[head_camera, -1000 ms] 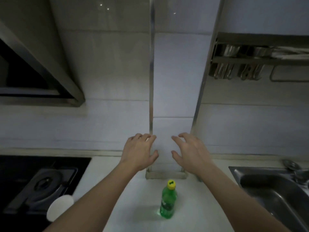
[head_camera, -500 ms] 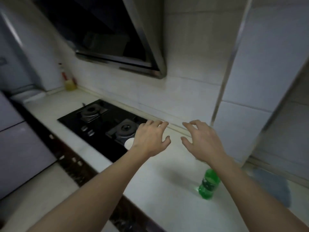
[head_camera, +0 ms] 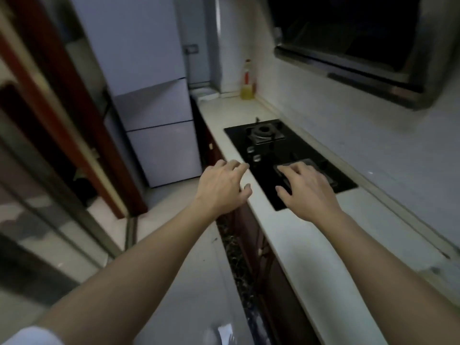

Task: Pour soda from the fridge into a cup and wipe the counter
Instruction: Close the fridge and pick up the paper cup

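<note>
One dark wooden door frame [head_camera: 82, 135] runs down the picture at 9 o'clock. Just past it, at 11 o'clock, stands one pale fridge [head_camera: 154, 95], showing three door sections stacked one over another, all closed. At the centre, two bare forearms reach forward. The left hand [head_camera: 221, 188] is over the front edge of the white worktop [head_camera: 311, 250], fingers spread, holding nothing. At its 3 o'clock, the right hand [head_camera: 307, 192] is likewise spread and empty, over the near corner of one black hob [head_camera: 293, 150]; whether either hand touches the surface cannot be told. The hob carries two burners [head_camera: 265, 133], the nearer partly hidden by the right hand, and two knobs [head_camera: 254, 154]. At 12 o'clock, one bottle [head_camera: 247, 83] of yellow liquid stands at the worktop's far end. One dark hood [head_camera: 348, 46] hangs at 2 o'clock.
</note>
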`<state>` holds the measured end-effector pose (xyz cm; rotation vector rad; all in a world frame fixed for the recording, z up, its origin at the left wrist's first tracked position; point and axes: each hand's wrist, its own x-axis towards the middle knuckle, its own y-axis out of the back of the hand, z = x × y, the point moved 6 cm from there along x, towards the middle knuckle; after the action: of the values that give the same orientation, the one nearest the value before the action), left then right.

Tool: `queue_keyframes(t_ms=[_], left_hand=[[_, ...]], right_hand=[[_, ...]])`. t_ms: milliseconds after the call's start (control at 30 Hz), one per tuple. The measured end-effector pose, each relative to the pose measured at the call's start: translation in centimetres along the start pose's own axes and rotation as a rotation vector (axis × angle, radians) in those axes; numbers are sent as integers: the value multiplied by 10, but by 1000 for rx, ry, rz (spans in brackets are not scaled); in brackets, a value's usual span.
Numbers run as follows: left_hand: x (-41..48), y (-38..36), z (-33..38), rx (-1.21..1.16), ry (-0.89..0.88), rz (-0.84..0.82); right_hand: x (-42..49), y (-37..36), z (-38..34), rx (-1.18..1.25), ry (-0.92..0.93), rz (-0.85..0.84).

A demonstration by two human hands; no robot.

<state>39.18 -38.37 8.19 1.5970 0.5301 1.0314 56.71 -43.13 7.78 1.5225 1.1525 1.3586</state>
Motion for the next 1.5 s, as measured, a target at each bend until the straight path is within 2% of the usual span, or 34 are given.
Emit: queue_keyframes(t_ms=[333,567,867,1267,1500], left_hand=[[-44,-1,-153,71,306,3],[-18,-16,-253,73,383,41],[54,-21,-405,97,391,88],[133,-69,-529,93,419,61],[214,-109,-600,118,453,5]], right_hand=[[83,-54,-136,79,296,-58],[170,-89,-202,53,390,-76],[320,-124,-292,75,390,-52],[455,-192,-340,54,437,-112],[569,-240,-348,81,490,-127]])
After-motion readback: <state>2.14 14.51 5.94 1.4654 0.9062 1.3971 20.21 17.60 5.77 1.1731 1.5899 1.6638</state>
